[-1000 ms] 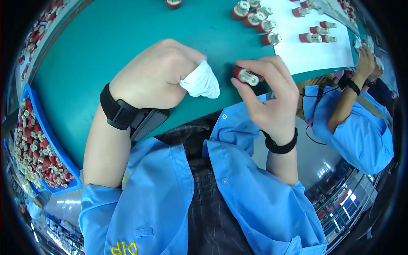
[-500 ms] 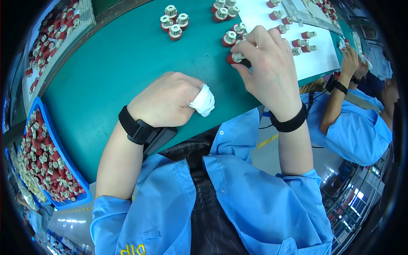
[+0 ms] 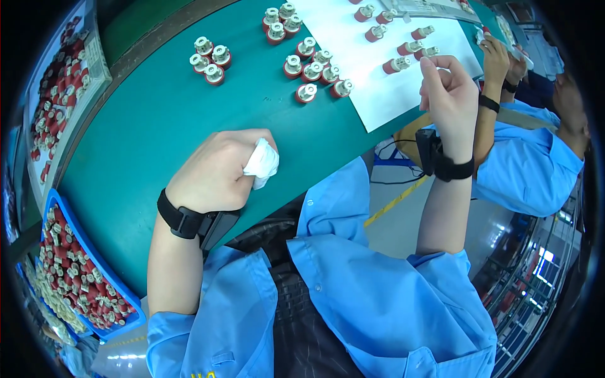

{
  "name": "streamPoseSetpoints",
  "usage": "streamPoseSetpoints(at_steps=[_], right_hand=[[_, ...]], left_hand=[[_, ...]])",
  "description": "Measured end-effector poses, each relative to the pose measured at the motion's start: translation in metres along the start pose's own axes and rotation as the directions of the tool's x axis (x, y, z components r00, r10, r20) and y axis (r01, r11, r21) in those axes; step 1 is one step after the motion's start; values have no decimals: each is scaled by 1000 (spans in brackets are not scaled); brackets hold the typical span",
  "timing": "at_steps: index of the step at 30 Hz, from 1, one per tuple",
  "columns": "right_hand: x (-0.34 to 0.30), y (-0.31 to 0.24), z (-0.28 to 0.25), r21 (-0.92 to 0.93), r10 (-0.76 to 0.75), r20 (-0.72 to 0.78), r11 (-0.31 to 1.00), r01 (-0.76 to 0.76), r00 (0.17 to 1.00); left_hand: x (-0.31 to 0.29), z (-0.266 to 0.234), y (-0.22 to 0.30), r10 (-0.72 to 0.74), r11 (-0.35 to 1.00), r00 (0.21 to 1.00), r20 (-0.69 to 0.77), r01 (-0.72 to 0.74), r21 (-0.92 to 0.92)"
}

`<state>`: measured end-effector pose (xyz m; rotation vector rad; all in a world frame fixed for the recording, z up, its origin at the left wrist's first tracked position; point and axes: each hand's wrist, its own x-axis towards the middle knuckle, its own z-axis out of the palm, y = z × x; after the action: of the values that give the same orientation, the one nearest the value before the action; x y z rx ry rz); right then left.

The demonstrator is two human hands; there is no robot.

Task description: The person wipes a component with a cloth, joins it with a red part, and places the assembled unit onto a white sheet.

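Note:
My left hand [image 3: 217, 170] is closed in a fist over the green table, with a crumpled white cloth [image 3: 262, 162] sticking out between thumb and fingers. My right hand [image 3: 452, 94] is raised by the right edge of the white sheet [image 3: 378, 101]. Its fingers are loosely curled and nothing shows in them. Just past its fingertips lies a small red-and-white cylindrical part [image 3: 427, 52], one of several on the sheet. Left of the sheet, a single upright part [image 3: 306, 93] stands in front of a loose cluster of similar parts [image 3: 312, 71].
Two more clusters of parts, one at left [image 3: 214, 74] and one farther back [image 3: 275, 33], stand on the table. A blue bin [image 3: 94, 264] full of parts is at lower left; a tray [image 3: 94, 63] of them lies beyond. At right sits a co-worker in a blue sleeve [image 3: 523, 164].
My right hand has let go of the red-and-white part, which stands on the table, and has moved right to the sheet. The view has shifted. My left hand keeps the cloth.

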<state>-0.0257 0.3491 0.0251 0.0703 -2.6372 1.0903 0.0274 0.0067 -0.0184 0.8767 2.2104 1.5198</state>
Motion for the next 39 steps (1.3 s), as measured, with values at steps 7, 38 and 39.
streamPoseSetpoints(at_steps=[7,38,39], right_hand=[[13,16,5,223,446,281,831,-510,850],[16,18,19,426,527,467,570,-703,710],[15,17,19,431,479,457,617,-658,749]], left_hand=[[-3,-7,2,-88,994,993,77,92,-51],[-4,-5,-3,-64,997,997,41,66,-45],[-4,-5,-4,-96,993,994,47,99,-65]])
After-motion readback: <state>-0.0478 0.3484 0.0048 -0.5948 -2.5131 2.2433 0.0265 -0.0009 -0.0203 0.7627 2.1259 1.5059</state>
